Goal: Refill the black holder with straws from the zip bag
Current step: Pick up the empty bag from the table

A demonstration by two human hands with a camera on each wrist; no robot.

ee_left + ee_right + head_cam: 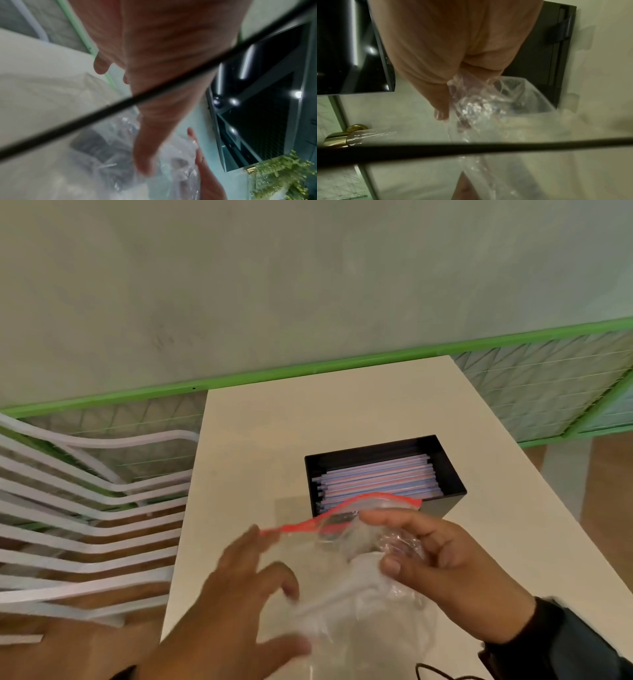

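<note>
At lower centre of the head view, our right hand [445, 570] bunches the emptied-looking zip bag [346, 587] near the full black holder [452, 474], apparently to put it aside, while our left hand [239, 594] hovers loose-fingered beside it.

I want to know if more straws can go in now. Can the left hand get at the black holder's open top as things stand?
Probably not directly. The zip bag, gripped by the right hand, hangs between the left hand and the black holder, its red strip crossing the holder's near edge. The far part of the top is uncovered.
</note>
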